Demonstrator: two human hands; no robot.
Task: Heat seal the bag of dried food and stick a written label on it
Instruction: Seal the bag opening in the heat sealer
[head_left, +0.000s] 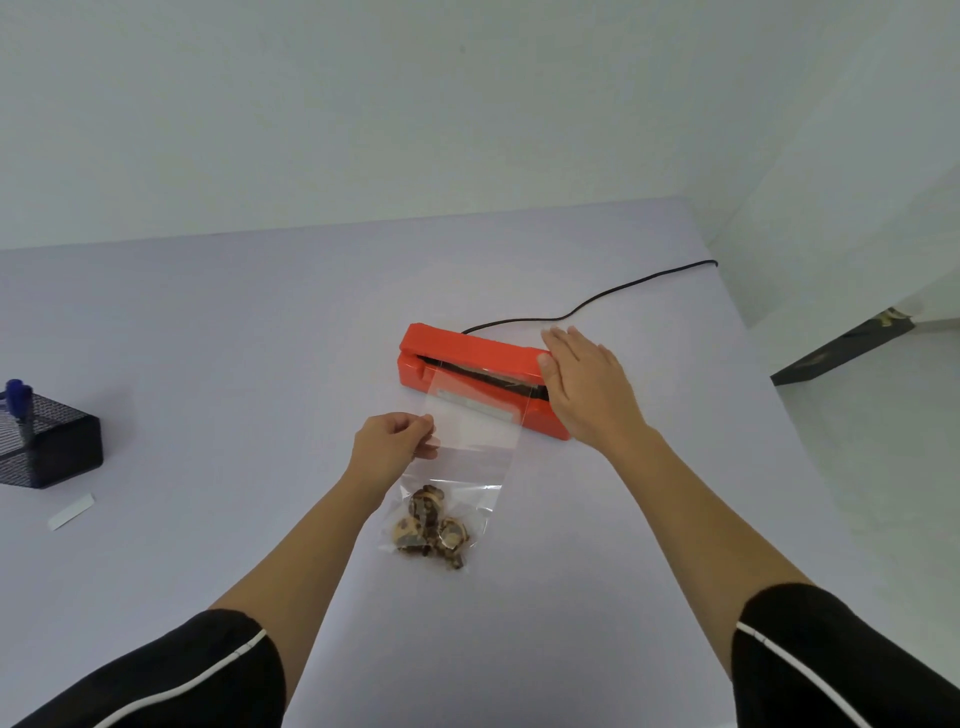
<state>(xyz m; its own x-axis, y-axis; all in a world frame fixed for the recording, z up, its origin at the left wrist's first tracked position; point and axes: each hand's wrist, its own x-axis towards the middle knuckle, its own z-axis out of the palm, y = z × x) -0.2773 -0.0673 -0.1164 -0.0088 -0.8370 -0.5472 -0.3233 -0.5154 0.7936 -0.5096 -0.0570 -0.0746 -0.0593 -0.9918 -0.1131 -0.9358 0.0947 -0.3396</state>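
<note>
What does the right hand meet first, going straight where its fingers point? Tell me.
Likely the black power cord, lying on the table just beyond the right hand. The hand is over the red sealer at its right end, so it might pass above it.

So the person's got a clear plastic bag lying on the pale lilac table, brown dried food pieces bunched at its near end and the far end tucked into the slot of an orange-red plastic heat sealer. Their left hand pinches the bag's left edge, while the right hand lies flat, fingers straight, on the right end of the sealer's lid. A black power cord runs off behind it, and way over left there's a black mesh desk organiser holding a blue-capped pen, with a white paper strip just in front.
</note>
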